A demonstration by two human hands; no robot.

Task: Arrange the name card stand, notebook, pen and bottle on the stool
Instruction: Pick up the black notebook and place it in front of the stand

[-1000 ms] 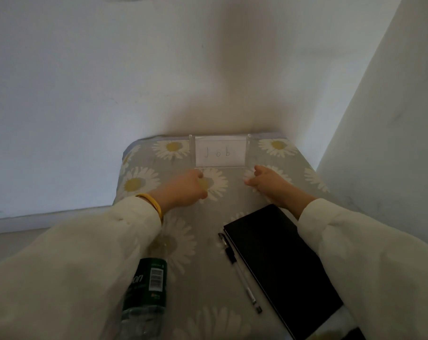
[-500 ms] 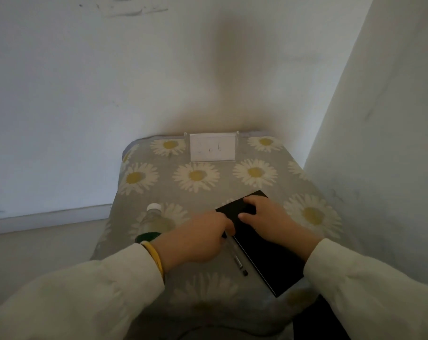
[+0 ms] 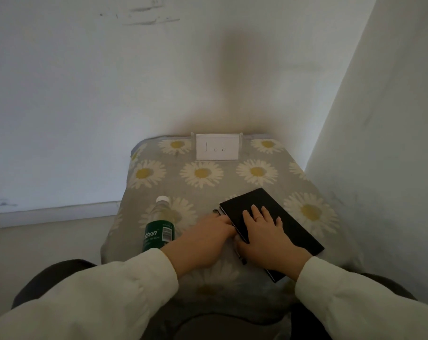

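Black notebook [image 3: 269,212], pen [image 3: 216,211], bottle [image 3: 159,224], card stand [image 3: 217,146] on daisy stool [image 3: 232,182].

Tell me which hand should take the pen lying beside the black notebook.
Left. The left hand already lies over the thin dark pen, fingers at the black rectangular notebook's left edge. The right hand is spread flat on the cover, probably steadying it.

Daisy-print stool [image 3: 232,190] carries name card stand [image 3: 217,146], bottle [image 3: 159,227], pen [image 3: 216,211], notebook [image 3: 291,224].
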